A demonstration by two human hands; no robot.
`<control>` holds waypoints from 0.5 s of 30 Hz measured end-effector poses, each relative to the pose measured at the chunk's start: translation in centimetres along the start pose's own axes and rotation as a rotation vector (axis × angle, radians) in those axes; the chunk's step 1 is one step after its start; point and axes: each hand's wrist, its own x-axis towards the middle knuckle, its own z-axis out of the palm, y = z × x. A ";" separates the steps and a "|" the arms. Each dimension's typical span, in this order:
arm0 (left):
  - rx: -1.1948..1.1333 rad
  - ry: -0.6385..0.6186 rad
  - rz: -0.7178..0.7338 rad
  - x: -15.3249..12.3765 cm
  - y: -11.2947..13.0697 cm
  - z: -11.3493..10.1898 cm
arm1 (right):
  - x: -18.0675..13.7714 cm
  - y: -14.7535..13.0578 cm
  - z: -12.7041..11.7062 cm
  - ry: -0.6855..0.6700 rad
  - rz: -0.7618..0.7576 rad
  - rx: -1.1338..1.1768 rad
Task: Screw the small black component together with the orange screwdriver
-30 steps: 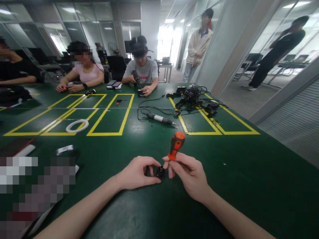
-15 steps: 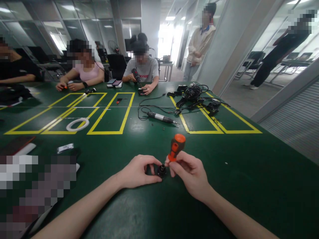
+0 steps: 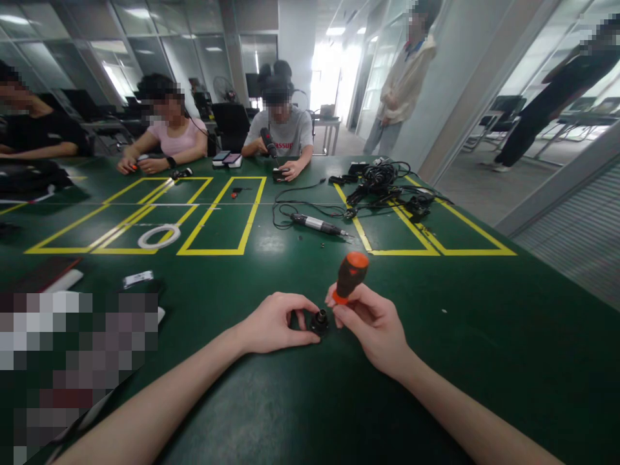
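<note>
My left hand (image 3: 283, 323) is closed around the side of a small round black part (image 3: 319, 321), thumb and index finger on its rim. The part stands on the green table with a narrow, hollow-looking neck pointing up; its exact kind I cannot make out. Just right of it, my right hand (image 3: 371, 323) pinches the lower end of a screwdriver (image 3: 352, 274) with an orange and black handle. The handle points up and leans slightly right. Its shaft is hidden behind my fingers.
Ahead lie a corded pen-shaped electric tool (image 3: 317, 224), a heap of black cables (image 3: 380, 184) and a white tape ring (image 3: 159, 236). Yellow tape outlines mark the green table (image 3: 465, 361). Across it, a person (image 3: 278, 129) holds a power drill (image 3: 267, 142). A small packet (image 3: 138, 279) lies left.
The screwdriver has turned in my right hand, showing another side of its handle, and sits slightly farther right. My left hand keeps its hold on the black part. The view has shifted slightly.
</note>
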 end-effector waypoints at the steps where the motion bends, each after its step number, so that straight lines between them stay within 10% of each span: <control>1: 0.000 -0.003 0.005 0.0 0.0 0.0 | 0.0 -0.1 0.0 -0.014 -0.001 0.005; 15: 0.014 0.005 0.044 0.0 0.0 -0.1 | -0.1 -0.1 0.1 0.028 0.011 -0.048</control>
